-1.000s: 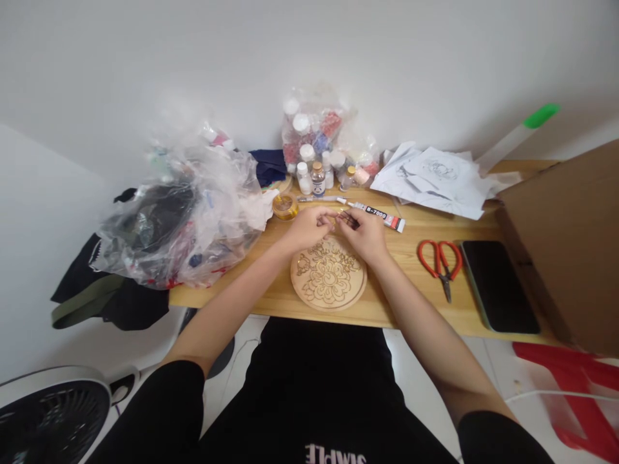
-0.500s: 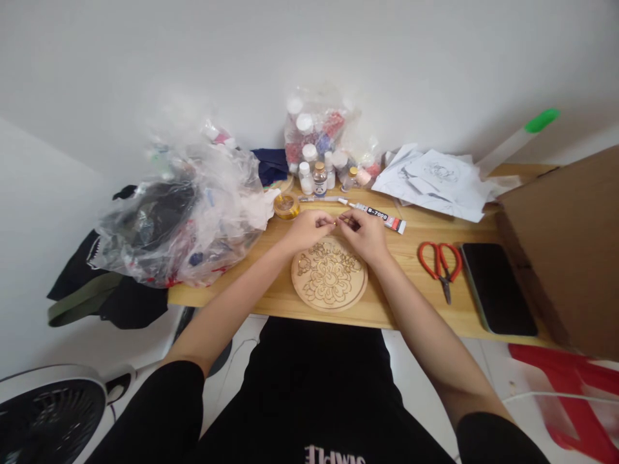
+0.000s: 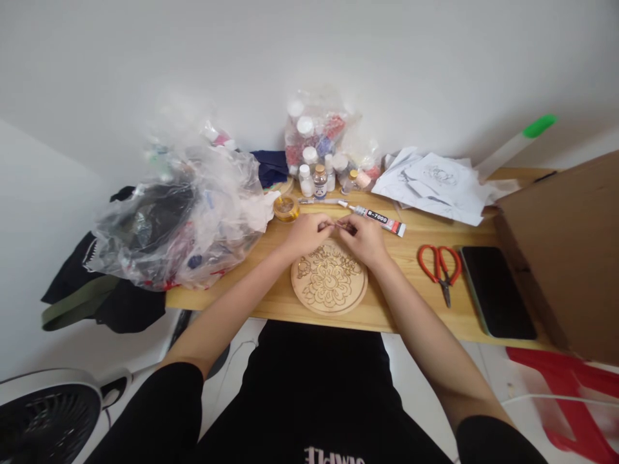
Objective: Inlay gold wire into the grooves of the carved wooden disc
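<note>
So my wooden disc sits flat on the surface, gold-looking lines already covering most of it; can't tell what's left. Left hand and right hand are pinched narrow near its far edge, on what I can't make out.

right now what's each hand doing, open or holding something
Left hand: closed in a pinch, anything held too small to tell.
Right hand: closed, anything held also too small to tell.
</note>
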